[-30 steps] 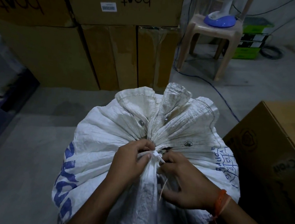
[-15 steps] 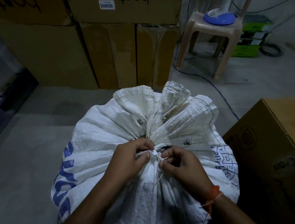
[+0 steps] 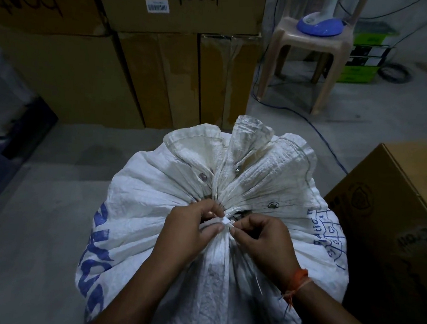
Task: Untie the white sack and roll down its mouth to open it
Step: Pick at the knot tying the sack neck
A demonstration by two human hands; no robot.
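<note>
**Entry: white woven sack, mouth tied, untying in hand**

Item: one white sack [image 3: 151, 208] with blue print, standing full on the concrete floor [image 3: 34, 223], between stacked cardboard cartons [image 3: 60, 71] behind and a brown carton [image 3: 396, 216] at its right. Its mouth was gathered into pleats and bound by a white tie [image 3: 224, 221] at the neck; the hemmed rim, with metal eyelets, fanned out beyond the binding.

Hands: the left hand [image 3: 188, 234] pinched the tie at the knot between thumb and forefinger, a narrow grip. The right hand [image 3: 265, 241], an orange thread at its wrist, pinched the same tie from the other side, fingers curled. A loose strand hung beneath the right hand.

Progress: judged early. The knot looked unopened, the neck was tightly cinched, and no rolling of the mouth had begun. Remaining: free the knot, draw the tie off, spread and roll the rim down.

Also present: plastic stool [image 3: 307, 53] bearing a blue fan base [image 3: 319, 26].
</note>
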